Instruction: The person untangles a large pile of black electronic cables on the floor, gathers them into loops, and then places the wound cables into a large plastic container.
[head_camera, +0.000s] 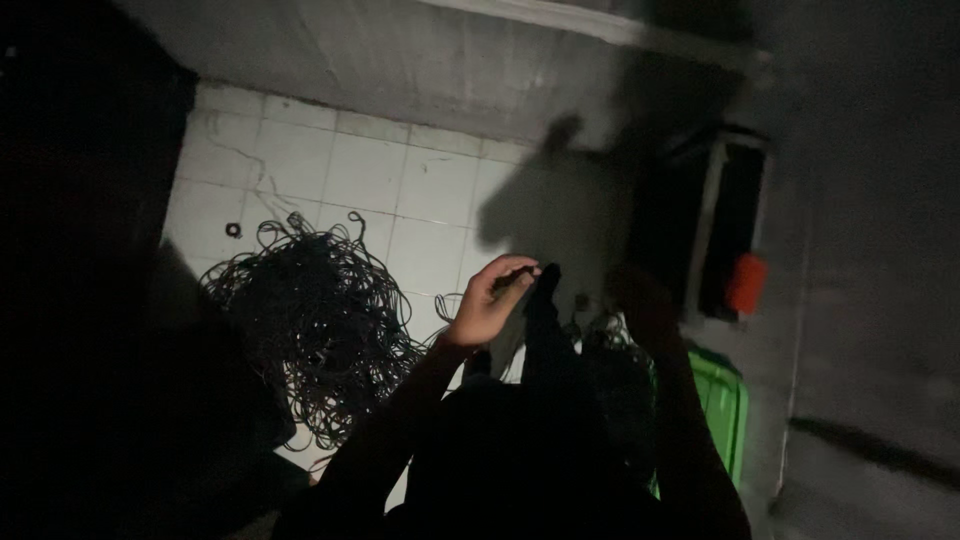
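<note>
- One dark strip (545, 320) is pinched at its top end by the left hand (490, 300) and hangs straight down.
- The right hand (640, 305) is lost in shadow; its grip cannot be told.
- One tangled pile of black loops (320, 330) is seen on the white tiled floor (430, 190).
- One green crate (725, 410) is seen at the right.

Landmark: tangled heap of black rings (315, 335) on the white tiled floor (430, 190).

Beyond the heap, toward the grey wall (400, 60), the tiles lay bare; a hand could pass there. One small ring (233, 230) lay alone just past the heap's far left edge.

Right of the heap, the left hand (490, 300) and a hanging black strip (545, 320) blocked the way. Further right stood a green crate (725, 410) and a dark box with an orange part (745, 283). Left of the heap: too dark to tell.
</note>
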